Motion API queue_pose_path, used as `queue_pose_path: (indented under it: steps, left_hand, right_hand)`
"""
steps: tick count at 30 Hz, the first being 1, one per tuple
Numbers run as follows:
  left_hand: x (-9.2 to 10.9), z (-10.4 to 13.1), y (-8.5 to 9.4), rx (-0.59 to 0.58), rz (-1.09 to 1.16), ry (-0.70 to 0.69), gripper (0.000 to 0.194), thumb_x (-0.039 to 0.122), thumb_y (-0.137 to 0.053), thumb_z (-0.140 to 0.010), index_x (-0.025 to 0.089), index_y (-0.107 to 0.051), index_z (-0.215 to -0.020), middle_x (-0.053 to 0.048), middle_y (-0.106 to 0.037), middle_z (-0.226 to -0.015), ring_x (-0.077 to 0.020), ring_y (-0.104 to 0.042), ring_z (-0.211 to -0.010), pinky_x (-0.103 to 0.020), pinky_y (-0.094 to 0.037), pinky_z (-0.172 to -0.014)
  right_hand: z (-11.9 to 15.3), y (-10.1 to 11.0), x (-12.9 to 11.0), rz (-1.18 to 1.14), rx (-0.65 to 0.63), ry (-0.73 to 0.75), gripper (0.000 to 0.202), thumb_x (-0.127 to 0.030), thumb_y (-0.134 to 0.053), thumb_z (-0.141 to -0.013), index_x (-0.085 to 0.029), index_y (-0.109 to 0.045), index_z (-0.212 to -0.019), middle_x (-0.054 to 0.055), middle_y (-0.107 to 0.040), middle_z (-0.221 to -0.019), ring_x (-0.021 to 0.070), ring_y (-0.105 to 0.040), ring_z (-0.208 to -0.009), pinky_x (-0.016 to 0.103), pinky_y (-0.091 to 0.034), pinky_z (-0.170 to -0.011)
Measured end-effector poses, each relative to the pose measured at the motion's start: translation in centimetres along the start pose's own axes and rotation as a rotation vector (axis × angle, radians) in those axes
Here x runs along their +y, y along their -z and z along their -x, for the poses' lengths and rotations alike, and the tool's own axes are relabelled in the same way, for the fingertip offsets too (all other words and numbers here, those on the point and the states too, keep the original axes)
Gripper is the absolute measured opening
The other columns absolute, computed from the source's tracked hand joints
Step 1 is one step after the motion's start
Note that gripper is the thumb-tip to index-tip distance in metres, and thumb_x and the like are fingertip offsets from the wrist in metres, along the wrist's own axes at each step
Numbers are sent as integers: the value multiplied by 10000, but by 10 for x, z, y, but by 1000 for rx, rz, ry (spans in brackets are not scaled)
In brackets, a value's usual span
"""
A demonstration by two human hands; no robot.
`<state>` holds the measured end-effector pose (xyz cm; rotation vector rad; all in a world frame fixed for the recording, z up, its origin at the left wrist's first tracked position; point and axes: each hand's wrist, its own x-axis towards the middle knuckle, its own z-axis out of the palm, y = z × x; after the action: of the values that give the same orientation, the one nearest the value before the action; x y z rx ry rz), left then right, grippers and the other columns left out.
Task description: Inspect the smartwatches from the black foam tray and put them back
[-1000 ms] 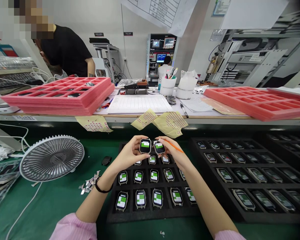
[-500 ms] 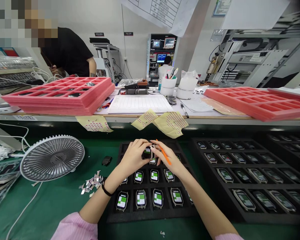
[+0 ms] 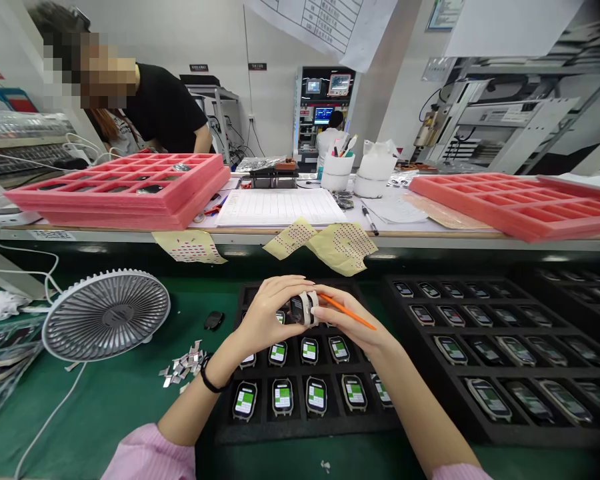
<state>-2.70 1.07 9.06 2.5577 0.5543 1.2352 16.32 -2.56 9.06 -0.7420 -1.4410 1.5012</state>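
Note:
Above a black foam tray point(image 3: 260, 433) of lit watch units, my left hand point(image 3: 271, 312) grips a watch body point(image 3: 300, 310) by its edges, the case turned on its side. Fingers of my right hand point(image 3: 353, 319) press against the right side of that watch, on a light-coloured part. An orange stick-like tool point(image 3: 347, 311) lies across my right hand, held between its fingers. Below the hands, rows of watches show green and white screens, such as one watch point(image 3: 316, 396) in the front row.
A round fan point(image 3: 107, 315) stands at left, beside small silvery pieces point(image 3: 184, 363) and a dark part point(image 3: 213, 321). More black trays point(image 3: 430, 417) are at right. Pink foam trays point(image 3: 190, 207) rest on the shelf. A person in black point(image 3: 165, 107) leans behind it.
The watch has turned so its side edge shows, and the orange tool now lies flatter, reaching further right. My right hand has shifted slightly right. The person in black has moved right.

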Motion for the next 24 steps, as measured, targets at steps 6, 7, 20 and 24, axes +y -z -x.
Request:
queue_pose_path:
  steps: [6,7,20,24]
  left_hand:
    - [2,-1,-1,24,29,-36,462,186,-692,-746,212,-550,-1185,-76,-658,-1172,-231,-580,-1134,-403,-418,-976]
    - [3,-2,-1,28,30,-41,463,193,-697,-745,211,-551,-1184,-78,-660,-1168,-231,-587,-1123,-405,-420,-972]
    - [6,-2,-2,82,18,-97,423,185,-704,-737,200,-580,-1140,-87,-687,-1126,-236,-611,-1101,-394,-439,-937]
    - [7,-2,-2,92,26,-95,413,209,-708,-740,199,-586,-1135,-89,-693,-1110,-242,-615,-1095,-395,-448,-924]
  right_hand:
    - [-1,-2,2,-21,-7,36,340,-259,-665,-830,-236,-627,-1167,43,-660,-1050,162,-608,-983,259,-480,-844]
    - [-1,-3,1,-31,-7,30,347,-257,-669,-825,-237,-625,-1169,43,-661,-1048,164,-611,-983,262,-482,-845]
    - [-1,-13,9,-56,98,56,437,-214,-741,-736,-228,-618,-1155,34,-676,-986,165,-636,-906,260,-503,-781]
    - [0,-13,7,-44,106,54,434,-224,-741,-736,-222,-618,-1152,38,-675,-985,174,-634,-901,268,-506,-768]
